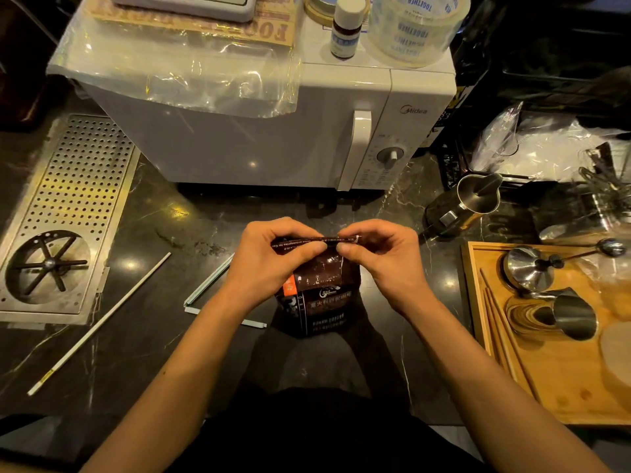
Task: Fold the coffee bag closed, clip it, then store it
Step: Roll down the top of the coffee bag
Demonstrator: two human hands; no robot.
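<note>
2 hands (280, 254) (379, 254) pinch the coffee bag (317, 295) top, frame centre, each grip clamped on the fold. Risk: fold springs open when 1 hand reaches left for the clip (208, 285).

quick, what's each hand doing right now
Left hand: closed, pinching the folded top of the coffee bag.
Right hand: closed, pinching the same fold.

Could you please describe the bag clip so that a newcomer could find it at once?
Start from the white microwave and come toward the coffee bag held in front of it. The bag clip lies on the counter just left of the bag: pale green and hinged open, unlike the plain white rod farther left.
</note>
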